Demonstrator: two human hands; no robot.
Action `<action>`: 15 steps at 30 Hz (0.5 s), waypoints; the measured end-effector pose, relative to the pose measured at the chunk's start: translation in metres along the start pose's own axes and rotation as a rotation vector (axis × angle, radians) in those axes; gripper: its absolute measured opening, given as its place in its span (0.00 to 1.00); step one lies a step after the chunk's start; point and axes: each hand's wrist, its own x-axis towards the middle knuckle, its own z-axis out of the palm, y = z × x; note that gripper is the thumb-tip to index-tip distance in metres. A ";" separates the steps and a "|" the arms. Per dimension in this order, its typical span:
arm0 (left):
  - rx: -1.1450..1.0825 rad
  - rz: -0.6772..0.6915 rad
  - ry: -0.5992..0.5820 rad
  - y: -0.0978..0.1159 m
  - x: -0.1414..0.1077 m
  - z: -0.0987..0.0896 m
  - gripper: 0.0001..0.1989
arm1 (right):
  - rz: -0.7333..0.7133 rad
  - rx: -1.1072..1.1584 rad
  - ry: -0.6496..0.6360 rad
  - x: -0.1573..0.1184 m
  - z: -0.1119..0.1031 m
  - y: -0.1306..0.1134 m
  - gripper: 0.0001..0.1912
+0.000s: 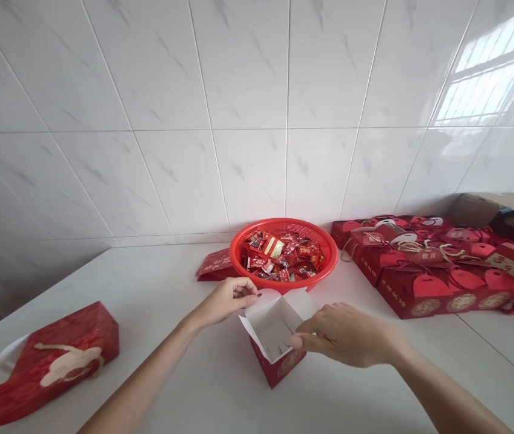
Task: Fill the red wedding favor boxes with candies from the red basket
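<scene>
A small red paper gift box (271, 330) stands upright on the table in front of me, its top flaps spread and its white inside bare. My left hand (233, 301) pinches the rounded flap at the box's far left between thumb and fingers. At the right wall, my right hand (347, 334) has its thumb over the rim and its fingers curled around the outside, partly hiding that side. Just behind the box sits a red plastic basket (237, 250) full of red-wrapped candies (286, 256).
Several closed red gift boxes (423, 289) with cords and tags crowd the right side, near a brown carton (473, 208). At the left lies another red box (71, 343) with its long flap out. A flat red piece (216, 264) rests beside the basket, before the tiled wall (247, 169).
</scene>
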 end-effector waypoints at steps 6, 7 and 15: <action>0.057 0.093 0.203 -0.005 0.003 0.007 0.20 | -0.023 0.057 0.092 -0.002 -0.003 0.010 0.36; 0.072 0.106 0.213 -0.005 0.003 0.006 0.20 | -0.021 0.085 0.119 -0.004 -0.003 0.013 0.36; 0.206 0.271 0.306 0.007 -0.001 -0.011 0.20 | 0.056 0.302 0.350 -0.002 -0.021 0.042 0.23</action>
